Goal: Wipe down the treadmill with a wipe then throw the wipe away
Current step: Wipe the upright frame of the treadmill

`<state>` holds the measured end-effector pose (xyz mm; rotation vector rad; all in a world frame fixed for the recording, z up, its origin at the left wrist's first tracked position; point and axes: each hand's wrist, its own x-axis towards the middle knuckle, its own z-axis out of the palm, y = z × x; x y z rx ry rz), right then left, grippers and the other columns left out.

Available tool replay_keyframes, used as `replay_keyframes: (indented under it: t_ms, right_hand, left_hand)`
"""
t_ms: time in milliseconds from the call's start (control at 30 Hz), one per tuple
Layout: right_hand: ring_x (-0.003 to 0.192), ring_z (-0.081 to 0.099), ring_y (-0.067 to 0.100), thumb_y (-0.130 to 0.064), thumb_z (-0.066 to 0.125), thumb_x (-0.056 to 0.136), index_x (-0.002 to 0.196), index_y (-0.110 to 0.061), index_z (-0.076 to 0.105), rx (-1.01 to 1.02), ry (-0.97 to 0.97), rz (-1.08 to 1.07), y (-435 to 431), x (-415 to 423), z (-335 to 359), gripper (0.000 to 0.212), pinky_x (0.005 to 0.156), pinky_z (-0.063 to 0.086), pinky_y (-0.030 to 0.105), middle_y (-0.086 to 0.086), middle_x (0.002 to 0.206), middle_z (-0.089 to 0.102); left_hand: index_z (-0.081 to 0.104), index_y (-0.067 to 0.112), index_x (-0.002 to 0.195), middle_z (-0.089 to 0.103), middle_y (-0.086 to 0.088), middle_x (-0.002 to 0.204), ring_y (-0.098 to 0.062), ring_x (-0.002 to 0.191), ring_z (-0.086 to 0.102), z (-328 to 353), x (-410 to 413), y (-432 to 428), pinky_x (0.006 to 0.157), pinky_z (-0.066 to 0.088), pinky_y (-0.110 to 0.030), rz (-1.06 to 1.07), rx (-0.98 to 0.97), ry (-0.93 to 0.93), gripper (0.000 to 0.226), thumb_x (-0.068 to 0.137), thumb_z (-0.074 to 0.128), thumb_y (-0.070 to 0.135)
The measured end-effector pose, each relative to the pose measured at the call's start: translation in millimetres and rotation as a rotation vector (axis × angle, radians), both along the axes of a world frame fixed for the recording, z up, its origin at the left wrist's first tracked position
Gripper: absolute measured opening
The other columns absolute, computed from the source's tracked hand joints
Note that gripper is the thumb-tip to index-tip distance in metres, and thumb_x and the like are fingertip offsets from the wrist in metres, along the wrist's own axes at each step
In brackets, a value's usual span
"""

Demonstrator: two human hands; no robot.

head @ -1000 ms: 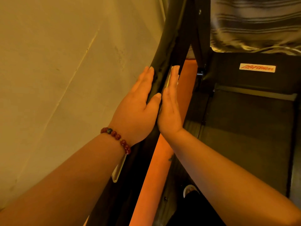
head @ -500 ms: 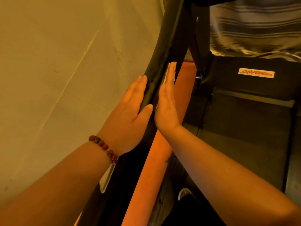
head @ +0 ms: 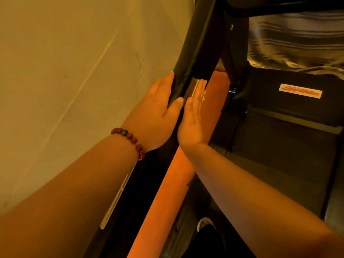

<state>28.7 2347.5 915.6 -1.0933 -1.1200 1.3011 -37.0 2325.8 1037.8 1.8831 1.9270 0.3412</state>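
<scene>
Left hand (head: pixel 158 112) and right hand (head: pixel 191 118) flat against black treadmill upright (head: pixel 197 43), wipe (head: pixel 195 88) under right; red "LifeFitness" label (head: pixel 300 91).

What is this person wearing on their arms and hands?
The left forearm and right forearm are bare, no sleeves in view. Neither left hand nor right hand wears a glove or visible ring. The left wrist carries a bracelet of round dark red beads with one darker bead. The right wrist is bare.

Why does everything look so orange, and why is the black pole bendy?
Head view: dim, warm light tints the wall, left hand and right hand orange-yellow; the wide-angle lens curves the treadmill upright; the logo label looks slightly soft.
</scene>
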Motion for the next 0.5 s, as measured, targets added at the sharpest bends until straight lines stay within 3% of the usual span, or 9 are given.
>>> replay_keyframes:
  t_ms: [100, 200, 267, 400, 500]
  right_hand:
    - [0.147, -0.014, 0.008, -0.031, 0.015, 0.103, 0.153, -0.02, -0.001, 0.106, 0.057, -0.016, 7, -1, 18, 0.053, 0.122, -0.007, 0.04, -0.002, 0.162, -0.009]
    - [0.148, -0.011, 0.007, -0.031, 0.014, 0.103, 0.152, -0.022, 0.0, 0.133, 0.043, -0.047, 13, -1, 16, 0.051, 0.122, -0.006, 0.039, -0.004, 0.162, -0.006]
    - [0.148, -0.011, 0.008, -0.035, 0.012, 0.103, 0.153, -0.023, 0.001, 0.047, 0.007, -0.057, 20, 2, 5, 0.053, 0.122, -0.004, 0.041, -0.003, 0.162, -0.006]
    - [0.147, -0.011, 0.007, -0.039, 0.012, 0.102, 0.154, -0.024, 0.0, -0.106, 0.035, -0.053, 23, 4, 11, 0.055, 0.122, -0.004, 0.041, -0.004, 0.163, -0.007]
    - [0.148, -0.01, 0.006, -0.033, 0.015, 0.103, 0.154, -0.017, 0.0, 0.048, 0.091, -0.03, 12, 1, 24, 0.055, 0.122, -0.005, 0.036, -0.002, 0.162, -0.007]
  left_hand:
    - [0.015, 0.017, 0.153, 0.022, 0.002, 0.157, 0.012, 0.125, 0.018, -1, -1, 1, 0.088, 0.012, 0.013, 0.016, -0.003, -0.046, 0.056, 0.103, 0.036, 0.028]
    - [0.014, 0.018, 0.154, 0.021, 0.002, 0.157, 0.007, 0.133, 0.022, -1, -1, 1, 0.094, 0.016, 0.007, 0.016, -0.002, -0.045, 0.055, 0.103, 0.035, 0.028]
    - [0.015, 0.019, 0.154, 0.022, 0.003, 0.157, -0.001, 0.138, 0.024, -2, -1, 0, 0.097, 0.018, 0.001, 0.023, -0.001, -0.034, 0.055, 0.103, 0.035, 0.029]
    - [0.015, 0.02, 0.154, 0.023, 0.004, 0.157, -0.001, 0.137, 0.026, -3, -1, 0, 0.096, 0.02, 0.001, 0.025, -0.006, -0.042, 0.055, 0.103, 0.034, 0.03]
    - [0.015, 0.019, 0.154, 0.024, 0.005, 0.156, 0.009, 0.129, 0.025, -2, -2, 1, 0.09, 0.021, 0.009, 0.011, -0.004, -0.058, 0.055, 0.103, 0.034, 0.029]
